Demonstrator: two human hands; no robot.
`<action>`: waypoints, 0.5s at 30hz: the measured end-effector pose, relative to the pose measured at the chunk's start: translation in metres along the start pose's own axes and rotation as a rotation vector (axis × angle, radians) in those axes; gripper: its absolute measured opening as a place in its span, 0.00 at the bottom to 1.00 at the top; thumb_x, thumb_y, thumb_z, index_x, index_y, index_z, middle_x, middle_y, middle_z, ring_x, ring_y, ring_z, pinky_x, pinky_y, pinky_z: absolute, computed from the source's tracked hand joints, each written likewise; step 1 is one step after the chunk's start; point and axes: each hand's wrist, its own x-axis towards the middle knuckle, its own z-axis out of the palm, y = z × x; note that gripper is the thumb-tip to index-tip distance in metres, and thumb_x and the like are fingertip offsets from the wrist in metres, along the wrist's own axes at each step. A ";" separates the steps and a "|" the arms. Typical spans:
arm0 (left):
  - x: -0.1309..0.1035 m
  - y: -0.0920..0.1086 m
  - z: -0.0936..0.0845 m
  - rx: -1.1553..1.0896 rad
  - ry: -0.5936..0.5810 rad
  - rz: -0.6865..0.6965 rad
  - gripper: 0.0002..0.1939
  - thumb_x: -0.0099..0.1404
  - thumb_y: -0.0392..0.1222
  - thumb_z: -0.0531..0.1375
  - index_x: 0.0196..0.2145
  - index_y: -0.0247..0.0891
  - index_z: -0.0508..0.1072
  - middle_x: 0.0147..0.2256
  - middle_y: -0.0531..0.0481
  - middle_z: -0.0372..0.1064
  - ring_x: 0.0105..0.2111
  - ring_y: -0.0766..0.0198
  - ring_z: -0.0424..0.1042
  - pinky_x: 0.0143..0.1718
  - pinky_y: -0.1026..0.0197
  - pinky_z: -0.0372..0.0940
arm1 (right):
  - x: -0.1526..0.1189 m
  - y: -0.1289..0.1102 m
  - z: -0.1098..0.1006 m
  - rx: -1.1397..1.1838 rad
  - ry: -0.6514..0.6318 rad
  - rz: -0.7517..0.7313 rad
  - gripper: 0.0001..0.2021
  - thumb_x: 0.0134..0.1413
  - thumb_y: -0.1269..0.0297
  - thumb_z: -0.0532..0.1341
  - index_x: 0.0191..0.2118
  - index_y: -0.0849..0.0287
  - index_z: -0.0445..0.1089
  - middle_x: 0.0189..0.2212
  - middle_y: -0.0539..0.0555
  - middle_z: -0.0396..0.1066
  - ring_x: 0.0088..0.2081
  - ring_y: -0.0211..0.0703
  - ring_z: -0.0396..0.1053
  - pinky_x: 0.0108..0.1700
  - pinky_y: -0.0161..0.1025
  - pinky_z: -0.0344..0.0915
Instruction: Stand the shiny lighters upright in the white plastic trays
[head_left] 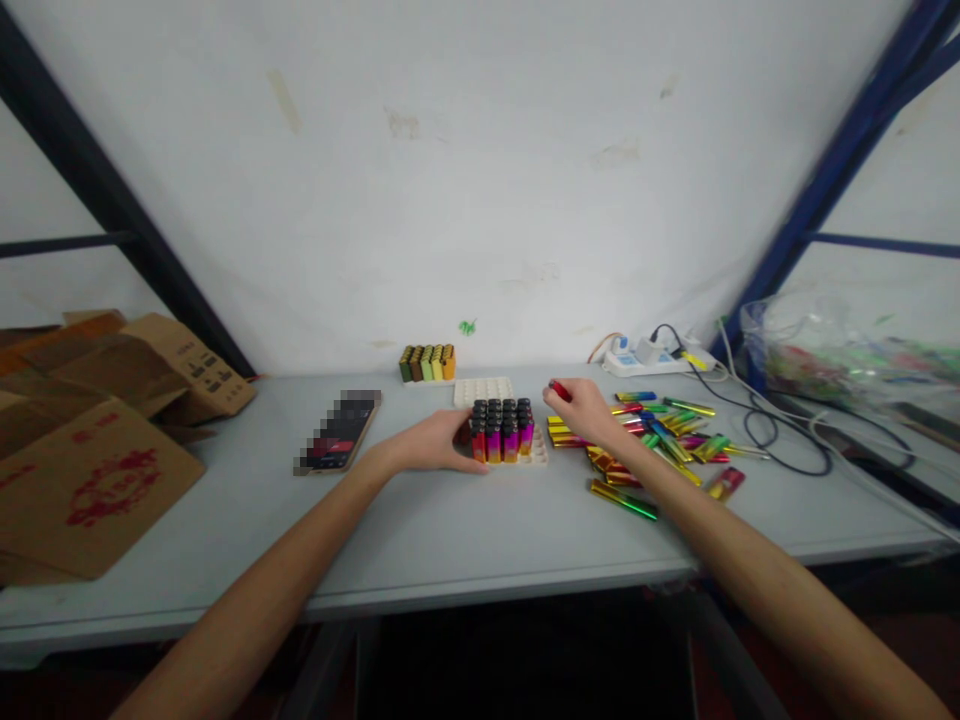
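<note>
White tray (538, 460) w/ upright lighters (502, 440) mid-bench (450, 540). L hand (435, 441) spread, gripping tray's L end, prob. to steady it. R hand (583, 408) pinched closed on red piece (558, 389), clear of tray. Metallic pcs (624, 499) near R hand, prob. for short reach.

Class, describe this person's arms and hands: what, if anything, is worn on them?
All bare: ungloved left hand, ungloved right hand, and tapering left forearm and right forearm without sleeve, watch or bracelet in view. Any ring would be too small to make out.
</note>
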 end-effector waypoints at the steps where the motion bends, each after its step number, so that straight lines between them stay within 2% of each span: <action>1: 0.000 0.000 0.000 0.007 0.002 -0.003 0.41 0.51 0.64 0.72 0.55 0.36 0.71 0.53 0.39 0.75 0.51 0.44 0.74 0.49 0.53 0.69 | 0.000 0.000 0.000 -0.001 -0.004 -0.003 0.14 0.53 0.56 0.51 0.22 0.56 0.51 0.21 0.47 0.46 0.25 0.35 0.48 0.29 0.37 0.42; 6: 0.000 0.001 0.000 0.008 0.004 0.002 0.39 0.51 0.62 0.72 0.54 0.36 0.72 0.52 0.39 0.76 0.50 0.44 0.75 0.49 0.53 0.70 | 0.000 0.001 -0.001 -0.024 -0.049 -0.041 0.21 0.61 0.49 0.52 0.22 0.56 0.51 0.21 0.46 0.46 0.24 0.35 0.48 0.29 0.37 0.43; 9: 0.000 0.004 -0.001 -0.005 -0.006 0.009 0.37 0.52 0.60 0.72 0.54 0.36 0.71 0.52 0.40 0.75 0.50 0.46 0.75 0.48 0.54 0.70 | -0.002 0.000 -0.005 -0.039 -0.072 -0.090 0.25 0.65 0.42 0.53 0.25 0.56 0.57 0.21 0.46 0.54 0.25 0.37 0.53 0.30 0.37 0.48; 12: 0.000 0.006 -0.002 0.011 -0.011 -0.017 0.36 0.52 0.60 0.72 0.52 0.36 0.72 0.49 0.41 0.77 0.46 0.47 0.76 0.45 0.55 0.70 | -0.003 -0.002 -0.014 0.003 -0.154 -0.164 0.21 0.70 0.46 0.50 0.34 0.57 0.65 0.26 0.49 0.66 0.29 0.40 0.62 0.35 0.37 0.56; 15: 0.000 0.007 -0.002 0.021 -0.010 -0.028 0.36 0.52 0.60 0.72 0.51 0.36 0.71 0.47 0.43 0.77 0.44 0.49 0.76 0.43 0.56 0.69 | -0.002 -0.004 -0.023 0.022 -0.240 -0.272 0.21 0.73 0.51 0.46 0.38 0.58 0.69 0.33 0.54 0.72 0.35 0.43 0.68 0.42 0.39 0.62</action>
